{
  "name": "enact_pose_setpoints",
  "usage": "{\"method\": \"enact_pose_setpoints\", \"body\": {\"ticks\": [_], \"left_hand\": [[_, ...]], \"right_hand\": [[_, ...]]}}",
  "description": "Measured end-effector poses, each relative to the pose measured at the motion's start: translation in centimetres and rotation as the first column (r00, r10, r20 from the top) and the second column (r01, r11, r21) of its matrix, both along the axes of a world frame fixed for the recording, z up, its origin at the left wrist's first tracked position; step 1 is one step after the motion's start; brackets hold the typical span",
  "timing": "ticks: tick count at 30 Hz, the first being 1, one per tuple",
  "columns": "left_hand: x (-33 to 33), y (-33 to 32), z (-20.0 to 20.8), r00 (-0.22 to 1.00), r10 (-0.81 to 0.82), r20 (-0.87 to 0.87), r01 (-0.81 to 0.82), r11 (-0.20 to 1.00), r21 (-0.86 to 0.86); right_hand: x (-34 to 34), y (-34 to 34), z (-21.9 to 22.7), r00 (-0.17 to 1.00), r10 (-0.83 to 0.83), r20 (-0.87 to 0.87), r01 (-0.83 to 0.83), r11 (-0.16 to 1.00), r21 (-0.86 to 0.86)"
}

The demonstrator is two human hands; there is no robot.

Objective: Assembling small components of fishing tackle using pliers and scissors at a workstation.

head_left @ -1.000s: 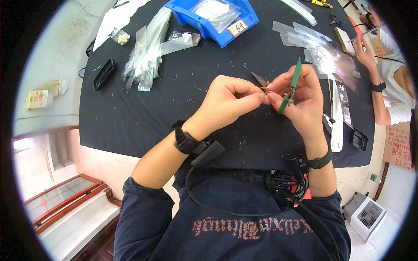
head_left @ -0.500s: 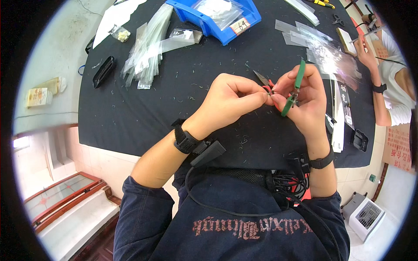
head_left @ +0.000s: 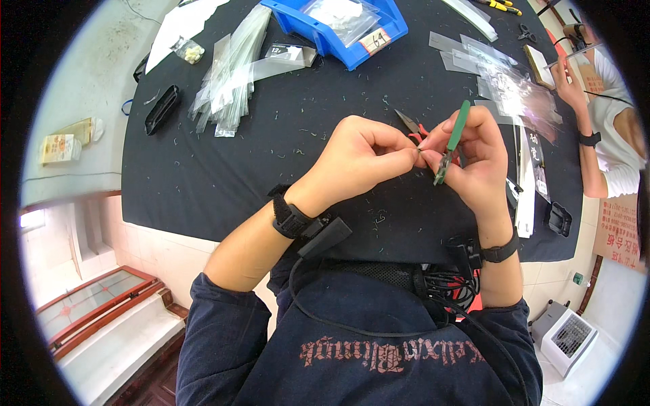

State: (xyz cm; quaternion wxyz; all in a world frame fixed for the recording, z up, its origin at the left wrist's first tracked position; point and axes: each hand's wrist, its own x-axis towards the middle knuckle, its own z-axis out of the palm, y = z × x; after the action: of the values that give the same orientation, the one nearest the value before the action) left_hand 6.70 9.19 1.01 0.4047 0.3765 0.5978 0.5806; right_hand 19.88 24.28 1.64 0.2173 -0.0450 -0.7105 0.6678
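Note:
My left hand (head_left: 362, 159) is closed in a pinch, thumb against forefinger, on a tiny dark piece too small to name. Its fingertips meet those of my right hand (head_left: 481, 159) above the dark cloth. Between the fingers and palm of my right hand sits a small pair of green-handled pliers (head_left: 458, 128), handles pointing up and away, jaws low by the thumb. The thumb and forefinger of that hand also pinch close to the tiny piece. Behind the fingertips lies a pointed metal tool with red handles (head_left: 408, 123), partly hidden by my hands.
A blue bin (head_left: 318, 34) with clear bags stands at the far side. Clear plastic strips (head_left: 230, 81) lie left, more clear sleeves (head_left: 504, 84) right. A black tray (head_left: 162, 110) lies left. Small clippings dot the black cloth (head_left: 271, 162). Another person's hand (head_left: 567, 81) is at far right.
The green-handled pliers have turned in my right hand: their handles have come together and the jaws now point down near the thumb. My left hand has barely moved.

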Motion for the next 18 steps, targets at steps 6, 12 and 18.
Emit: {"method": "enact_pose_setpoints", "body": {"ticks": [6,12,18], "left_hand": [[0.3,0.4,-0.1,0.999,0.027,-0.024,-0.027,1.000,-0.001],[0.0,0.0,0.5,0.999,0.026,0.025,-0.025,0.999,-0.038],[-0.1,0.1,0.7,0.993,0.042,0.111,-0.046,0.998,0.031]], "right_hand": [[0.2,0.2,0.2,0.999,-0.025,0.035,0.020,0.990,0.143],[0.1,0.4,0.3,0.999,-0.055,0.002,0.055,0.999,-0.003],[-0.2,1.9,0.4,0.939,-0.330,0.093,0.304,0.927,0.221]]}}
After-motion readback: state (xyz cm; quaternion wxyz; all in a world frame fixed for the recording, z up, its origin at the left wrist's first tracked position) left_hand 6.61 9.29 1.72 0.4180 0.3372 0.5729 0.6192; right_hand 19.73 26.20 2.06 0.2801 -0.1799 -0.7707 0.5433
